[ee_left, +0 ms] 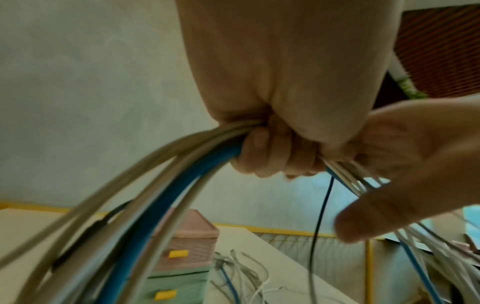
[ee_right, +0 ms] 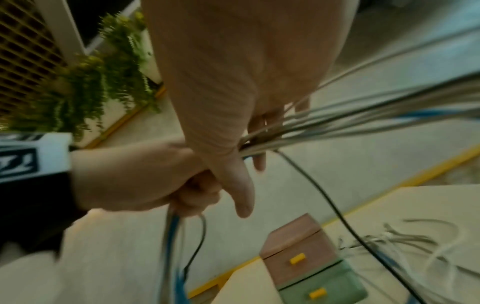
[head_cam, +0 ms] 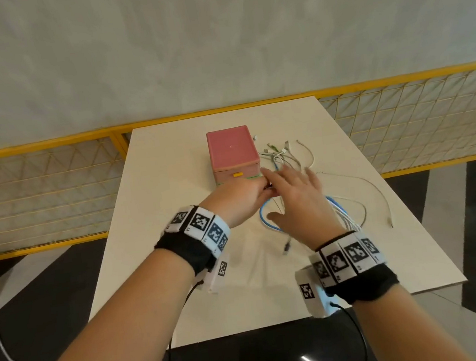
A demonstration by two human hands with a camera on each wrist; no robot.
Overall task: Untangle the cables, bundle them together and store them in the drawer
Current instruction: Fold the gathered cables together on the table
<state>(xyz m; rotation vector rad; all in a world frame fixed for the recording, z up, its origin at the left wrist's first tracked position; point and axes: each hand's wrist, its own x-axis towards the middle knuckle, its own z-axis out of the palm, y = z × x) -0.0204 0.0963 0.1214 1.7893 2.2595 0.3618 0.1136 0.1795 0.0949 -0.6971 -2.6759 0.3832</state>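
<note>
A bundle of white cables with one blue cable point(head_cam: 266, 222) lies right of a pink drawer box point(head_cam: 231, 148) on the cream table point(head_cam: 181, 262). My left hand point(head_cam: 242, 197) grips the bundle in a fist in front of the box; the left wrist view shows the cables point(ee_left: 166, 195) leaving its curled fingers point(ee_left: 272, 152). My right hand point(head_cam: 296, 200) is spread over the bundle beside it, fingers straight, with the cables point(ee_right: 363, 123) running across its palm. The box has a pink drawer and a green drawer point(ee_right: 324, 288), both with yellow handles point(head_cam: 238, 175) and both closed.
Loose cable ends point(head_cam: 284, 156) fan out right of the box, and one white cable point(head_cam: 376, 190) loops toward the table's right edge. A thin black cable point(ee_left: 319, 216) hangs from the bundle. A yellow-framed mesh railing point(head_cam: 37, 190) runs behind the table.
</note>
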